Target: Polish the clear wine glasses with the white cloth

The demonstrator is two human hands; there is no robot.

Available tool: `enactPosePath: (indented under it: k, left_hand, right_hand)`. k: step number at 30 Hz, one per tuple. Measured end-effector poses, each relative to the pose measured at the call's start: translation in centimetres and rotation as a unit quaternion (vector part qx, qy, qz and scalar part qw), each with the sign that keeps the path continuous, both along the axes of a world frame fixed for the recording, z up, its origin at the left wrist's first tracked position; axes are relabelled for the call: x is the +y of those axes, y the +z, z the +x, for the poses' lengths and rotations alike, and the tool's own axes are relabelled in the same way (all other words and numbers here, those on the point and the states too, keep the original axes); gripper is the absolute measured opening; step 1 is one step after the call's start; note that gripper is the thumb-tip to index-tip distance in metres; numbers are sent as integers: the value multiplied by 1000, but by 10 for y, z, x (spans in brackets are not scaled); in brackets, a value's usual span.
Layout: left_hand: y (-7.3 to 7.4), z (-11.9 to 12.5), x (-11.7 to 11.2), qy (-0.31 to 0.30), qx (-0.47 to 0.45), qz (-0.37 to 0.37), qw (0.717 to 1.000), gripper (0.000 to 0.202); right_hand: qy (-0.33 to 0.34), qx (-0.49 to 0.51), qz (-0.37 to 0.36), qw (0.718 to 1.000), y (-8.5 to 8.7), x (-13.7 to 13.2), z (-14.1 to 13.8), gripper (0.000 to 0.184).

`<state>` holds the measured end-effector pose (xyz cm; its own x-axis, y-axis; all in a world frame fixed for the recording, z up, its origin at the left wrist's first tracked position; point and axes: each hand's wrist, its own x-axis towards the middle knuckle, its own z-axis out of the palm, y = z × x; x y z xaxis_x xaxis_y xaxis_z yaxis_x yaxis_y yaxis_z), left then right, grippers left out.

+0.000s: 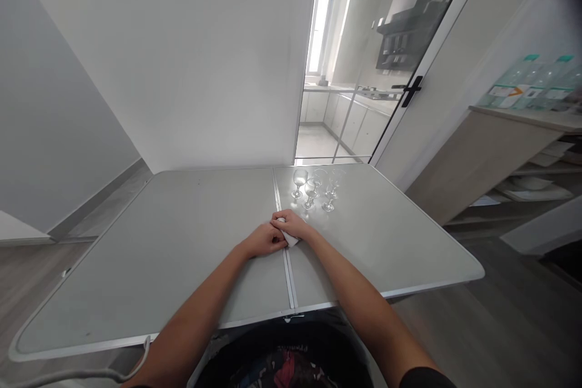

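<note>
My left hand (pixel 266 239) and my right hand (pixel 293 224) meet low over the table, near its centre seam. Both are closed, with fingers curled around a small white folded cloth (pixel 290 239), or perhaps a tissue; the fingers cover much of it. Just beyond my right hand, several clear stemmed glasses (pixel 311 189) stand upright in a cluster on the table. Neither hand touches them.
The pale folding table (pixel 182 242) has a metal rim and backs onto a white wall. Behind it at right is a glass door (pixel 350 60) with a black handle. Large plastic bottles (pixel 518 85) stand on a wooden shelf unit (pixel 482 163). A cable (pixel 91 373) runs by my left arm.
</note>
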<state>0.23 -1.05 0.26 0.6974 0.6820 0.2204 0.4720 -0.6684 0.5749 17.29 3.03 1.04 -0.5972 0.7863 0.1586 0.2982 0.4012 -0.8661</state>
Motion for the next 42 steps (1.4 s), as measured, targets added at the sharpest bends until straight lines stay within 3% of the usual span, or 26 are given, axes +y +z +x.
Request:
enactPosePath:
  k: [21,26,28,31,34,37,40,42]
  left_hand:
    - [4,1,-2,5,6,0,1000,25]
    - [4,0,-2,3,14,-11,1000,30]
    - [5,0,-1,11,20,-20,1000,33]
    - [7,1,-2,33,24,-33,999,35]
    - [10,4,-2,51,3,-42,998,27]
    - [11,7,0,70,-18,-35,997,22]
    - [9,11,2,111,-1,-23,994,18]
    - [7,15,3,143,27,-3,989,15]
  right_hand:
    - [-1,0,7,1000,-1,0,0,22]
    - [-12,-26,78,997,8,-3,8,23]
    - [-13,3,112,994,17,-4,20,23]
    - [-53,135,114,983,31,-5,45,22]
    - [-196,264,145,933,44,-5,70,19]
    - [-414,318,215,826,51,2,90,21]
    - [-590,289,233,717,52,12,107,25]
    - [-656,243,222,679,49,18,119,21]
